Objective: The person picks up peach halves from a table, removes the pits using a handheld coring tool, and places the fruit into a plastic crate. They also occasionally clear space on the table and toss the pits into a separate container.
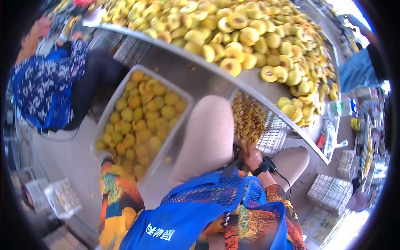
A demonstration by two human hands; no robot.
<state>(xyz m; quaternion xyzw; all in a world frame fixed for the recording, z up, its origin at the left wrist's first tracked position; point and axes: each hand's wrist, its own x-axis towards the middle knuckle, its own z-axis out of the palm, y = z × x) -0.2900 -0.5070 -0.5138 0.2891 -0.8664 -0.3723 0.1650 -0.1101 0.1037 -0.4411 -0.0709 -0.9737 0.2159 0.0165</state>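
Note:
My left hand is at the near left edge of a white plastic crate full of whole yellow peaches. It is blurred, and its fingers cannot be made out. Between my knees, my right hand is closed, with something dark at its fingertips that I cannot make out. A wristband with a black device and cable sits on that wrist. Just beyond the right hand, a white slatted basket holds a heap of brown peach pits.
A metal-edged table ahead carries a large pile of halved peaches. A person in a blue vest sits at the left; another person's blue sleeve shows at the right. White crates stand on the floor at lower right.

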